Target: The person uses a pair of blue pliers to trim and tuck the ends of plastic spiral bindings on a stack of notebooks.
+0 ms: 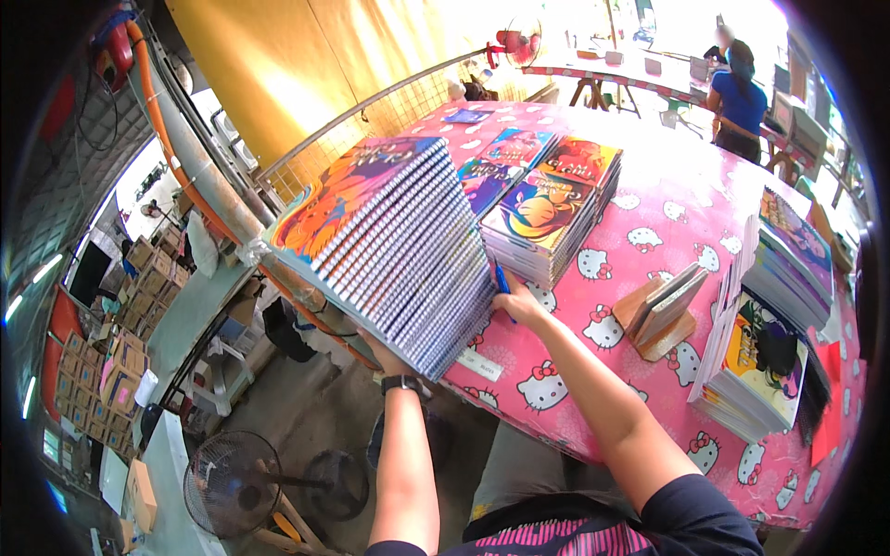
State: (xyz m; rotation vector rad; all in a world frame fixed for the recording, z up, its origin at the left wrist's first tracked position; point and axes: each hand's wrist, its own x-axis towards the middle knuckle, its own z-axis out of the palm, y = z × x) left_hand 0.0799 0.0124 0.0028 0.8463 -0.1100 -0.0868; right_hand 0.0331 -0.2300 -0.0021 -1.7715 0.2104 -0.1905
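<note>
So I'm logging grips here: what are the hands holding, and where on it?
A tilted stack of spiral notebooks. The left hand props its lower end from beneath; the right hand presses its side and also holds a blue pen.

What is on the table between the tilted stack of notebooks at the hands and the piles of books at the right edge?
In the head view, between the tilted stack of notebooks and the piles of books stands a wooden holder on the pink patterned tablecloth.
</note>
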